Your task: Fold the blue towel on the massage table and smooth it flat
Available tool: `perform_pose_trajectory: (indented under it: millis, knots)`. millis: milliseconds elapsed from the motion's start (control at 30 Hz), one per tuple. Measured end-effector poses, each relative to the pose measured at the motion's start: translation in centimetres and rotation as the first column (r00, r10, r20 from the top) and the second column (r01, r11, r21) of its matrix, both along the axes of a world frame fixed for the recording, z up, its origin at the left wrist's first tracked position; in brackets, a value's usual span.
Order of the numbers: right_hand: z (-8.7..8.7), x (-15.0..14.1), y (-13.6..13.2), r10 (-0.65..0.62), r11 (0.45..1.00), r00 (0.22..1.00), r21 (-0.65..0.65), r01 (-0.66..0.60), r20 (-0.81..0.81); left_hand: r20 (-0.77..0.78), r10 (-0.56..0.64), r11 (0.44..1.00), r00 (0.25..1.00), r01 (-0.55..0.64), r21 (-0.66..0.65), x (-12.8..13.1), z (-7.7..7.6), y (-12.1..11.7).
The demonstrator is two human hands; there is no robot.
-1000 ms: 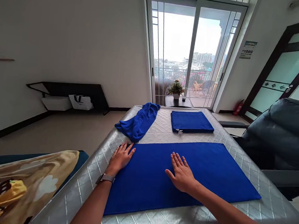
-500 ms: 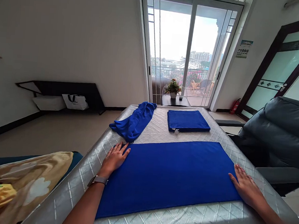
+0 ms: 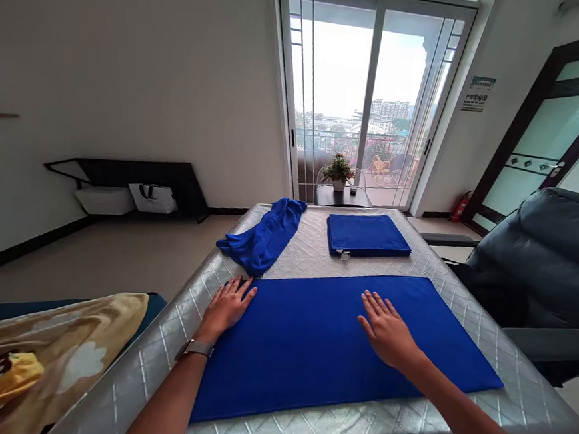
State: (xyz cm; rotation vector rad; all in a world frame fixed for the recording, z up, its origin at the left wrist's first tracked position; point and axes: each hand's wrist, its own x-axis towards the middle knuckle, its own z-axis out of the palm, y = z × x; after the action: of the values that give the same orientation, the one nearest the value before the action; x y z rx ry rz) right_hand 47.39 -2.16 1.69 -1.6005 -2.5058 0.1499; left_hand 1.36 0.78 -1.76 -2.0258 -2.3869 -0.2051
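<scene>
A blue cloth (image 3: 304,345) lies flat as a long rectangle across the silver quilted surface (image 3: 353,432) before me. My left hand (image 3: 227,306) rests with fingers spread on its far left corner; a watch is on that wrist. Over the right half of the cloth is my right hand (image 3: 385,328), palm down with fingers stretched out and holding nothing. Beyond the cloth sits a neatly folded blue stack (image 3: 368,234) with a small white tag at its near edge. To its left lies a crumpled blue cloth (image 3: 268,235), just past my left fingertips.
A black padded armchair (image 3: 561,258) stands close on the right. At the left is a tan patterned blanket (image 3: 83,354). Past the far edge, a small table (image 3: 344,197) holds a potted plant (image 3: 339,172) in front of the sliding glass door (image 3: 374,83).
My right hand has moved left from the cloth's right edge to over its right half. My left hand stays at the far left corner.
</scene>
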Motion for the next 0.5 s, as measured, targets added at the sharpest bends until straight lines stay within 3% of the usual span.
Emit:
perform_pose_trajectory:
  millis: [100,167,233,367,500]
  knots:
    - [0.6,-6.8,1.5,0.16,0.981,0.985,-0.098,-0.166,-0.07,-0.007,-0.011,1.0,1.0,0.011,0.012,-0.1,-0.2,0.0]
    - [0.2,-8.7,3.0,0.182,0.972,0.98,-0.137,-0.192,-0.081,-0.01,-0.019,1.0,1.0,0.02,0.01,-0.2,-0.3,0.1]
    - [-0.6,-8.7,4.6,0.147,0.975,0.987,-0.158,-0.155,-0.063,-0.013,-0.016,1.0,1.0,0.016,0.0,-0.4,-0.5,0.2]
    - [-2.1,-3.6,7.5,0.02,0.988,1.0,-0.155,-0.019,0.007,-0.024,-0.021,1.0,0.999,0.022,0.008,-0.7,-0.8,0.3]
    - [-3.1,5.8,10.0,-0.114,0.983,0.989,-0.136,0.127,0.095,-0.018,-0.033,0.999,0.999,0.034,0.026,-0.9,-1.1,0.4]
